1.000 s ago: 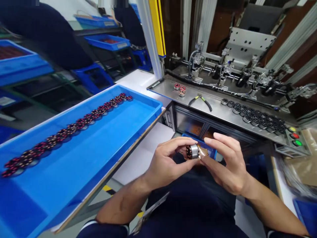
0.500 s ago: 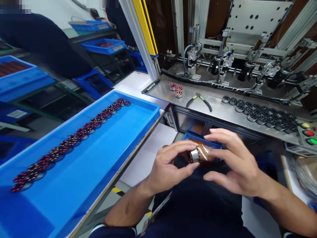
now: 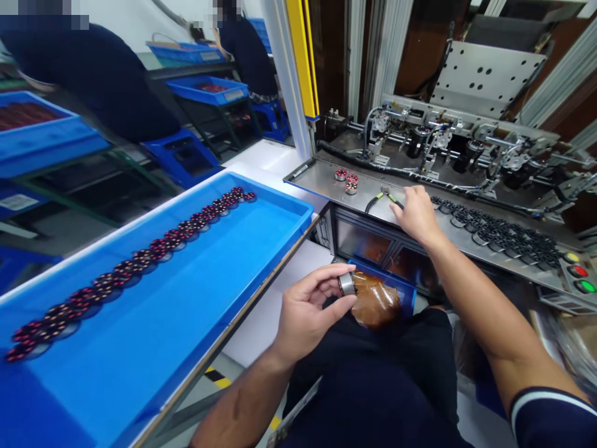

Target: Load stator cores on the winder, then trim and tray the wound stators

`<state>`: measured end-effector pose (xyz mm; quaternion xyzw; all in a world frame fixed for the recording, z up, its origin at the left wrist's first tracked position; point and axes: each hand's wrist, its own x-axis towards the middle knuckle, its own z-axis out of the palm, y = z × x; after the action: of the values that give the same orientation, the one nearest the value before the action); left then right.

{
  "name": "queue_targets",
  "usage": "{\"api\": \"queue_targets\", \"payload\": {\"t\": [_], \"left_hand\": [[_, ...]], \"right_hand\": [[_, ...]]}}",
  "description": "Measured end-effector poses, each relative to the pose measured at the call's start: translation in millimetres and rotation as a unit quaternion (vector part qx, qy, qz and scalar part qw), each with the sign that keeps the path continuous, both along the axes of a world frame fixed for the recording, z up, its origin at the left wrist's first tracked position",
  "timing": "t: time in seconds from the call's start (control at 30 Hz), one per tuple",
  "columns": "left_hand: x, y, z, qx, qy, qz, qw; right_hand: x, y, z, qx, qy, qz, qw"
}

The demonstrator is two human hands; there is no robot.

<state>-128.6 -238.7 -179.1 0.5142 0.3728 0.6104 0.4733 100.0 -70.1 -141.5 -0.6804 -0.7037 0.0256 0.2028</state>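
Note:
My left hand (image 3: 314, 305) holds a motor stator (image 3: 347, 284), a short silver cylinder with dark ends, between thumb and fingers above my lap. My right hand (image 3: 417, 214) reaches out over the metal shelf (image 3: 321, 178), thumb and fingers around one handle of the pliers (image 3: 383, 193). These have black and yellow-green handles and lie spread on the shelf; part of that handle is hidden behind the hand. A small group of stators with red and copper windings (image 3: 346, 179) sits left of the pliers. Rows of black-and-silver stators (image 3: 494, 227) stand to the right.
A long blue tray (image 3: 196, 292) on my left holds a line of wound stators (image 3: 140, 264). Behind the shelf is a machine with several clamps (image 3: 438, 137). Brown plastic-wrapped material (image 3: 375, 302) lies in a blue bin below. Buttons (image 3: 581, 272) are at right; co-workers (image 3: 88, 81) sit at left.
My right hand has left the stator near my lap and gone forward to the pliers. My left hand keeps the stator and has shifted slightly left. The machine's clamps have changed position.

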Motion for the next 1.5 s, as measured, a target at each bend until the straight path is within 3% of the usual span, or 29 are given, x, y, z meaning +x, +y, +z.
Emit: {"api": "queue_targets", "payload": {"t": [0.07, 0.17, 0.27, 0.33, 0.4, 0.43, 0.5, 0.53, 0.57, 0.67, 0.7, 0.77, 0.83, 0.97, 1.1, 1.2, 1.5], "left_hand": [[1.7, -0.1, -1.0, -0.019, -0.025, 0.004, 1.0], [0.4, -1.3, -0.6, -0.032, -0.058, -0.006, 0.998], [-3.0, -2.0, -0.3, -0.032, -0.079, -0.012, 0.996], [-5.0, -2.3, -1.1, -0.03, -0.084, -0.011, 0.996], [-6.5, -2.5, -2.6, -0.026, -0.091, -0.01, 0.995], [-6.9, -2.7, -3.5, -0.024, -0.096, -0.012, 0.995], [-6.5, -3.0, -4.8, -0.02, -0.108, -0.016, 0.994], [-5.4, -2.9, -5.2, -0.018, -0.114, -0.019, 0.993], [-3.6, -2.7, -5.3, -0.017, -0.12, -0.025, 0.992], [6.0, -1.0, -4.4, -0.011, -0.12, -0.046, 0.992], [10.2, -0.3, -3.9, -0.009, -0.114, -0.053, 0.992], [19.0, 1.3, -2.8, -0.003, -0.098, -0.061, 0.993], [26.9, 2.3, -1.8, 0.003, -0.081, -0.063, 0.995], [38.2, 1.9, 1.3, 0.004, -0.06, -0.063, 0.996], [46.8, -0.7, 5.8, 0.005, -0.045, -0.054, 0.998], [51.6, -2.8, 8.8, -0.001, -0.036, -0.057, 0.998], [57.1, -5.8, 11.8, -0.007, -0.039, -0.072, 0.997]], "right_hand": [[-5.3, 33.5, -13.8, -0.031, -0.007, -0.048, 0.998], [-8.2, 57.0, -22.1, -0.044, -0.003, -0.04, 0.998], [0.4, 53.7, -7.6, -0.008, 0.005, -0.015, 1.0], [17.3, 35.9, 10.6, 0.039, 0.014, 0.001, 0.999], [43.2, 2.5, 26.8, 0.097, 0.033, 0.016, 0.995], [57.7, -20.1, 31.1, 0.13, 0.063, 0.056, 0.988], [83.6, -74.9, 28.5, 0.17, 0.125, 0.093, 0.973], [92.0, -105.0, 21.2, 0.153, 0.16, 0.119, 0.968], [96.1, -135.1, 10.4, 0.089, 0.2, 0.161, 0.962], [83.0, -214.6, -32.7, -0.158, 0.284, 0.252, 0.911], [73.6, -234.7, -46.8, -0.192, 0.329, 0.241, 0.893], [55.8, -263.8, -68.4, -0.187, 0.425, 0.212, 0.86], [45.2, -280.1, -78.4, -0.192, 0.466, 0.207, 0.839], [41.7, -284.6, -75.3, -0.238, 0.449, 0.222, 0.832], [37.9, -265.4, -72.0, -0.12, 0.416, 0.259, 0.863], [31.9, -248.7, -71.4, -0.062, 0.405, 0.305, 0.859], [28.4, -238.4, -72.1, -0.047, 0.417, 0.329, 0.846]]}}
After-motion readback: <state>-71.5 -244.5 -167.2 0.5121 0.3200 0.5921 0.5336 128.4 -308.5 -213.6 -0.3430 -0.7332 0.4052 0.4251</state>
